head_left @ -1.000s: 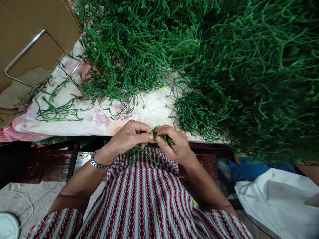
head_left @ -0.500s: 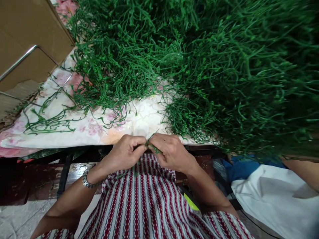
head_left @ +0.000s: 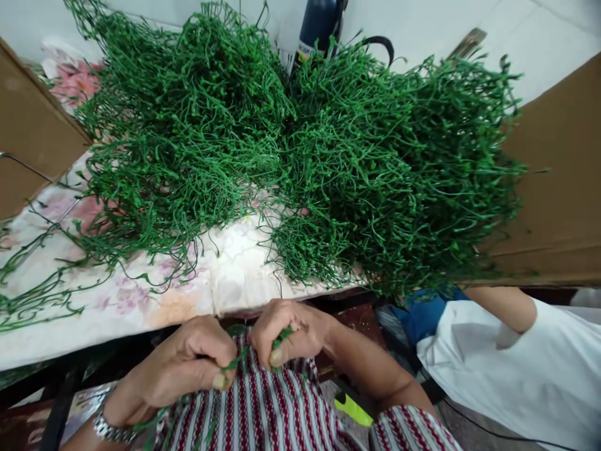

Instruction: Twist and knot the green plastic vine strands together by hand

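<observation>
A short green plastic stem (head_left: pixel 244 356) is being pinched between two hands just below the near edge of the counter (head_left: pixel 141 307), over a lap in red-and-white striped cloth (head_left: pixel 272 413). The left hand (head_left: pixel 188 363) is closing thumb and curled fingers on one end of the stem, while the right hand (head_left: pixel 291 332) is gripping the other end, with a bit of green showing between its fingers. The two hands are nearly touching. A metal wristwatch (head_left: pixel 110 429) is sitting on the left wrist. Beyond the hands, a floral cloth is covering the counter, and a large tangled heap of green stems (head_left: pixel 300 150) is lying across it, with loose strands (head_left: pixel 32 294) trailing to the left. Brown cardboard (head_left: pixel 558 188) is standing at the right and more at the left. A second person in a white sleeve (head_left: pixel 521 363) is working at the right, forearm reaching under the heap.
</observation>
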The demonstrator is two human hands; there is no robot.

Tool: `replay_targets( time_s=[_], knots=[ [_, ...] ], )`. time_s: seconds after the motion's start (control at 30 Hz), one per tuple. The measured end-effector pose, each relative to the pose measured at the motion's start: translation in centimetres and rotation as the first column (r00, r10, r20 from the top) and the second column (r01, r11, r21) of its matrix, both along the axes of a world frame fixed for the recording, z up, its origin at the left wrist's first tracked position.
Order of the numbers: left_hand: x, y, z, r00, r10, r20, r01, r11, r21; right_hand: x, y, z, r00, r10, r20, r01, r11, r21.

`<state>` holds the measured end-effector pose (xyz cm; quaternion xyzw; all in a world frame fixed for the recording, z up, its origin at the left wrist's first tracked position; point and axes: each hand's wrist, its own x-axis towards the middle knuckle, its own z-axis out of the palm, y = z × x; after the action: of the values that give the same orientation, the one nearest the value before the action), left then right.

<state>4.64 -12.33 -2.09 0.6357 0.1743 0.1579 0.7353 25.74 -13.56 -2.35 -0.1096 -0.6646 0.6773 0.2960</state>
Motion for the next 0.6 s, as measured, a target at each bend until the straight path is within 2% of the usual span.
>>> replay_targets(
  time_s=[0.07, 0.1, 0.13, 0.17, 0.2, 0.23, 0.27, 0.3, 0.33, 0.37, 0.43, 0.47, 0.53, 0.6],
  knots=[
    [-0.9, 0.1, -0.1, 0.990, 0.140, -0.021, -0.141, 0.988, -0.061, 1.3, -0.4, 1.6, 0.991, -0.129, 0.029, 0.125, 0.988, 0.094],
    [-1.3, 0.2, -0.2, 0.971, 0.233, -0.051, -0.237, 0.967, -0.090, 2.1, -0.6, 2.6, 0.965, -0.257, 0.059, 0.242, 0.951, 0.194],
    [-1.6, 0.4, -0.2, 0.941, 0.327, -0.086, -0.336, 0.934, -0.122, 2.9, -0.6, 3.7, 0.906, -0.418, 0.068, 0.377, 0.869, 0.322],
    [-1.7, 0.5, -0.1, 0.903, 0.412, -0.121, -0.428, 0.890, -0.159, 3.8, -0.5, 4.8, 0.808, -0.587, 0.060, 0.496, 0.731, 0.469],
    [-1.7, 0.7, 0.1, 0.861, 0.488, -0.145, -0.508, 0.837, -0.202, 4.7, -0.2, 5.7, 0.642, -0.766, 0.009, 0.606, 0.514, 0.607],
    [-1.5, 0.9, 0.3, 0.816, 0.557, -0.156, -0.578, 0.777, -0.249, 5.5, 0.3, 6.3, 0.415, -0.909, -0.038, 0.633, 0.258, 0.730],
    [-1.1, 1.2, 0.6, 0.771, 0.616, -0.160, -0.633, 0.714, -0.301, 6.2, 1.0, 6.6, 0.193, -0.977, -0.095, 0.550, 0.027, 0.835],
    [-0.7, 1.5, 1.0, 0.733, 0.665, -0.145, -0.666, 0.657, -0.354, 6.8, 1.9, 6.5, 0.064, -0.988, -0.143, 0.406, -0.105, 0.908],
    [-0.2, 1.8, 1.4, 0.688, 0.714, -0.132, -0.695, 0.597, -0.400, 7.2, 2.8, 5.9, -0.019, -0.993, -0.113, 0.281, -0.114, 0.953],
    [0.3, 2.1, 1.8, 0.660, 0.741, -0.124, -0.706, 0.555, -0.440, 7.5, 3.7, 5.1, -0.067, -0.997, -0.032, 0.188, -0.044, 0.981],
    [1.2, 2.8, 2.3, 0.631, 0.765, -0.128, -0.714, 0.508, -0.482, 7.6, 5.1, 3.1, -0.081, -0.988, 0.135, 0.073, 0.129, 0.989],
    [1.5, 3.1, 2.4, 0.602, 0.791, -0.108, -0.732, 0.493, -0.470, 7.5, 5.5, 2.3, -0.076, -0.978, 0.194, 0.044, 0.191, 0.981],
    [1.7, 3.6, 2.4, 0.545, 0.835, -0.070, -0.770, 0.466, -0.435, 7.3, 5.8, 1.5, -0.059, -0.969, 0.241, 0.021, 0.240, 0.971],
    [1.7, 3.9, 2.2, 0.537, 0.843, -0.038, -0.777, 0.476, -0.411, 7.3, 5.6, 1.8, -0.050, -0.969, 0.240, 0.021, 0.239, 0.971]
  ],
)
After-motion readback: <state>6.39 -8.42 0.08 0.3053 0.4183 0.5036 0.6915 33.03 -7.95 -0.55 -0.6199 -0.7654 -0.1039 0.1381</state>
